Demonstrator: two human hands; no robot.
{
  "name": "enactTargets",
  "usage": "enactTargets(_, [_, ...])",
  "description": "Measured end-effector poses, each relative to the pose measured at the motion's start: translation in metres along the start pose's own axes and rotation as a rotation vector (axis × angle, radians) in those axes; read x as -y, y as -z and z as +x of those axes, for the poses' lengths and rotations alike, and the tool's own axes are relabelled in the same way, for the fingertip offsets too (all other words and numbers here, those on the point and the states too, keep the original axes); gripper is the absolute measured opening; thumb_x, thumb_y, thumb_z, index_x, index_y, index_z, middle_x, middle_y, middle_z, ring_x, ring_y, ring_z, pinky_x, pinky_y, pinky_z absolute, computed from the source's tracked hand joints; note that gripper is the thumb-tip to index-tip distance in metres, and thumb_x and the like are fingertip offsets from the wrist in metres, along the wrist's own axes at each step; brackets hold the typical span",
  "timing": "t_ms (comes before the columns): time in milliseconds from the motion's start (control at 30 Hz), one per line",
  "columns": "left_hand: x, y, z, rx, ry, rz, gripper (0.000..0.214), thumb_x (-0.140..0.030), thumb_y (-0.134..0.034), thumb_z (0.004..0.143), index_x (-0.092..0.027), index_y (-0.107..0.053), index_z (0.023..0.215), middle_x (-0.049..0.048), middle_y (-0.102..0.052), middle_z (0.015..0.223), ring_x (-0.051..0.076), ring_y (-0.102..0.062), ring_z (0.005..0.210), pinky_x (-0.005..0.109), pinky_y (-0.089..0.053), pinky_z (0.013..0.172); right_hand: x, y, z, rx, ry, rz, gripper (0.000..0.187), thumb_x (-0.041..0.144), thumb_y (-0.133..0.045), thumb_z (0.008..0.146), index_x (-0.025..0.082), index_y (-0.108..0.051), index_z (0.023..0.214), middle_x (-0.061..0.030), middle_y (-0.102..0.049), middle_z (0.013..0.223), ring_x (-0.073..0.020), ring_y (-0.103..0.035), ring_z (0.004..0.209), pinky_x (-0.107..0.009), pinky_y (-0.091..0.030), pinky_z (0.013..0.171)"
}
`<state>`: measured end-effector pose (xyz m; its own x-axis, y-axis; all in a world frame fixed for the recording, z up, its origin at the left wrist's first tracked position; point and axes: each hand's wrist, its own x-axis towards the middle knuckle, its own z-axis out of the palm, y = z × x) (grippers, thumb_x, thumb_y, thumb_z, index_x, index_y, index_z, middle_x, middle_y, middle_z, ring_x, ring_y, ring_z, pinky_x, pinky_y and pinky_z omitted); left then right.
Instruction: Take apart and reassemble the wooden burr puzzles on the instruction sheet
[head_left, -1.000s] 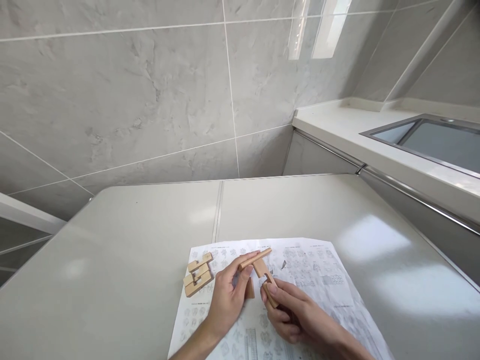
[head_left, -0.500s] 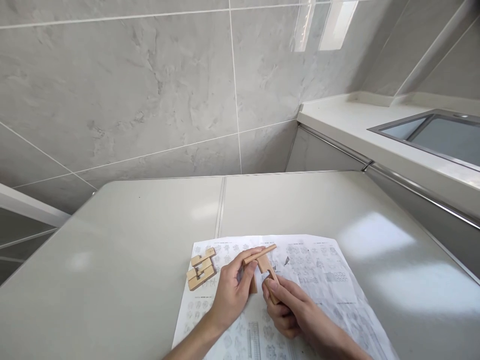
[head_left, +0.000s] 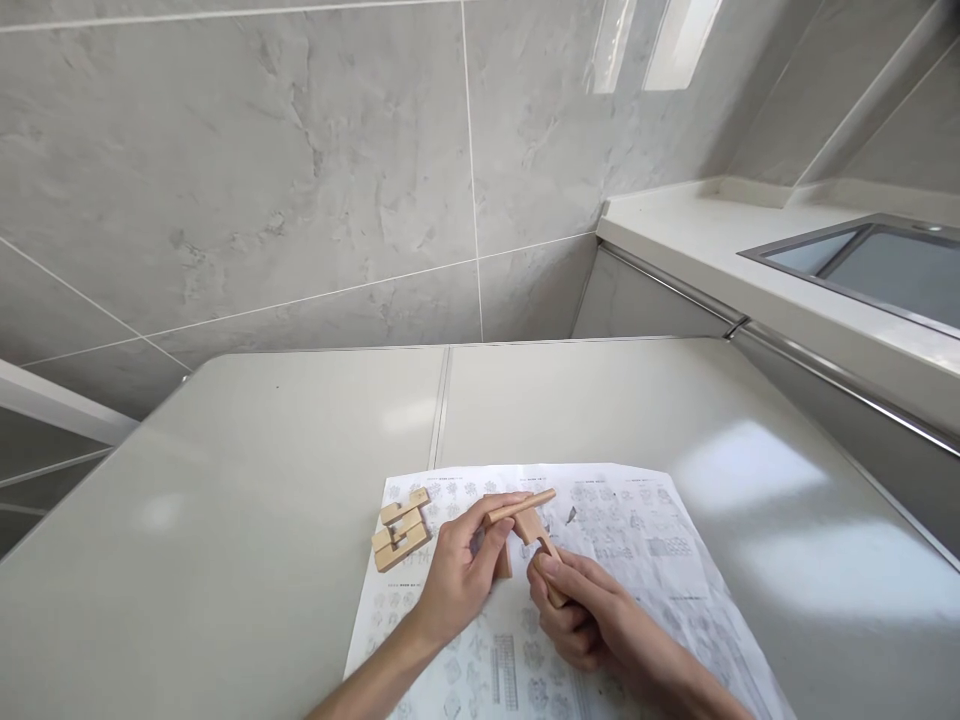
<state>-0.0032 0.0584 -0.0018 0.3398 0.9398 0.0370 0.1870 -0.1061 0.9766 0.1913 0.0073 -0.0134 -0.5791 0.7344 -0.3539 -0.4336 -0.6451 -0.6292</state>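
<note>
My left hand (head_left: pixel 459 572) pinches a long wooden puzzle bar (head_left: pixel 523 505) that lies level above the printed instruction sheet (head_left: pixel 645 545). My right hand (head_left: pixel 581 610) is closed on a second notched wooden piece (head_left: pixel 541 548), which slants up to meet the bar. A third piece (head_left: pixel 503 561) stands between the hands, partly hidden by my left fingers. A small stack of loose notched wooden pieces (head_left: pixel 400 528) rests on the sheet's upper left corner, to the left of my left hand.
The sheet lies on a pale grey table (head_left: pixel 247 480) with a seam down its middle. A grey tiled wall (head_left: pixel 300 180) stands behind it. At the right runs a white counter (head_left: pixel 697 240) with a steel sink (head_left: pixel 877 265).
Both hands and the held pieces stay in almost the same pose. The view has shifted slightly, so the sheet and hands sit a little higher in the picture.
</note>
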Motion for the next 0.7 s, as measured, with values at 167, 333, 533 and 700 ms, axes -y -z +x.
enactTargets(167, [-0.0004, -0.0008, -0.0008, -0.01, 0.012, -0.012, 0.043, -0.051, -0.058, 0.112, -0.021, -0.078, 0.136, 0.0027, -0.077, 0.073, 0.019, -0.07, 0.064, 0.027, -0.059, 0.066, 0.004, 0.0005, -0.0009, 0.005, -0.009, -0.016, 0.051, 0.068, -0.074, 0.099, 0.024, -0.05, 0.088, 0.0122, -0.028, 0.064, -0.0056, -0.013, 0.05, -0.02, -0.009, 0.042])
enactTargets(333, [-0.0036, -0.0024, -0.0003, -0.035, 0.002, -0.001, 0.046, -0.053, -0.057, 0.112, -0.02, -0.079, 0.135, 0.0034, -0.078, 0.074, 0.02, -0.073, 0.068, 0.028, -0.06, 0.068, 0.0031, -0.0002, -0.0014, -0.017, -0.005, -0.014, 0.05, 0.067, -0.073, 0.1, 0.024, -0.05, 0.09, 0.0121, -0.029, 0.064, -0.0058, -0.013, 0.05, -0.021, -0.009, 0.043])
enactTargets(533, [-0.0064, -0.0031, 0.0001, -0.04, -0.004, 0.02, 0.044, -0.052, -0.059, 0.111, -0.023, -0.079, 0.137, 0.0042, -0.08, 0.078, 0.02, -0.072, 0.066, 0.027, -0.06, 0.062, 0.0035, -0.0017, -0.0019, -0.02, 0.013, -0.029, 0.049, 0.067, -0.072, 0.1, 0.024, -0.05, 0.089, 0.0121, -0.029, 0.064, -0.0059, -0.013, 0.05, -0.021, -0.009, 0.043])
enactTargets(700, [-0.0071, -0.0016, 0.0015, 0.001, 0.023, -0.006, 0.045, -0.052, -0.059, 0.111, -0.022, -0.079, 0.139, 0.006, -0.082, 0.086, 0.017, -0.067, 0.062, 0.025, -0.057, 0.058, 0.0033, 0.0047, -0.0025, 0.011, 0.005, -0.015, 0.051, 0.066, -0.07, 0.102, 0.024, -0.047, 0.084, 0.0121, -0.027, 0.063, -0.0062, -0.012, 0.049, -0.021, -0.01, 0.041])
